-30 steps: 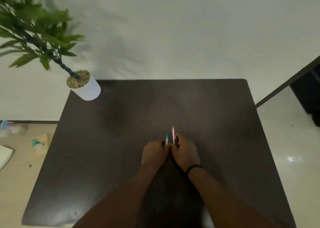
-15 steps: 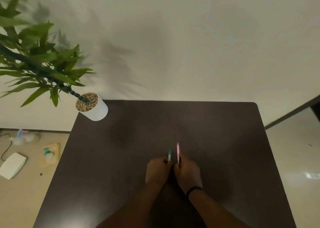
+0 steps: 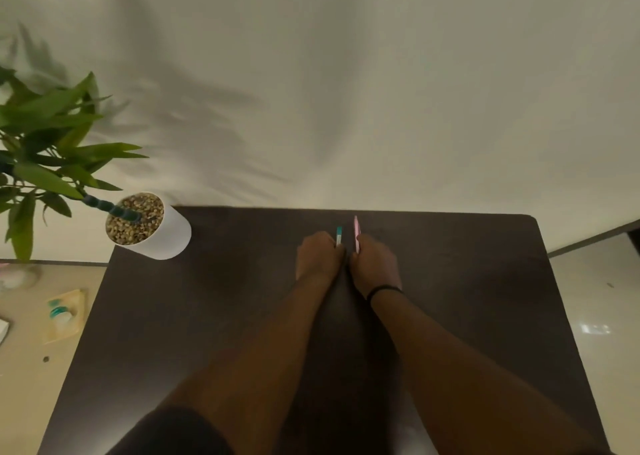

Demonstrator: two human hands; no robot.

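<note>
Grips a teal-and-white pen in the left hand, a pink pen in the right hand, side by side near the far edge of the tabletop. Looks midway: both in grip, neither set down.

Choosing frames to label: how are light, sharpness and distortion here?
Head view: dim, warm light; the leafy green potted plant casts soft shadows on the pale wall; the dark brown table looks splayed by the wide angle; the teal-and-white pen and pink pen look soft.

Left hand and right hand (fingers curled) lie close together.
</note>
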